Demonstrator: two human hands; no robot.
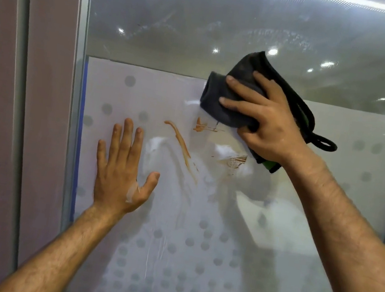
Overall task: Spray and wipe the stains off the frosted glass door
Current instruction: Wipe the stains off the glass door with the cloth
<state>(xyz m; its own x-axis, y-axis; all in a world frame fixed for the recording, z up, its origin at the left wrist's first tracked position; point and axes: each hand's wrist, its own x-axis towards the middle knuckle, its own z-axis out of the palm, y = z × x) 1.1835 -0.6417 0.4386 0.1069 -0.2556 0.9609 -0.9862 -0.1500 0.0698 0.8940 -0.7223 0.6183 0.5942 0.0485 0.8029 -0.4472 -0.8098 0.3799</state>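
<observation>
The frosted glass door (159,94) fills the view, its white film dotted with grey circles. Orange-brown stains mark the middle: a long diagonal streak (181,147), a smear (201,125) just under the cloth, and a fainter patch (233,161) to the right. My right hand (263,124) presses a folded dark grey cloth (232,96) with black edging and a green tag against the glass, above the stains. My left hand (120,172) lies flat on the glass, fingers spread, left of the long streak, holding nothing. No spray bottle is visible.
A silver metal frame (74,100) and a mauve post (42,95) border the glass on the left. Above the film the glass (207,21) is clear and reflects ceiling lights. Wet drip lines (155,254) run down the lower film.
</observation>
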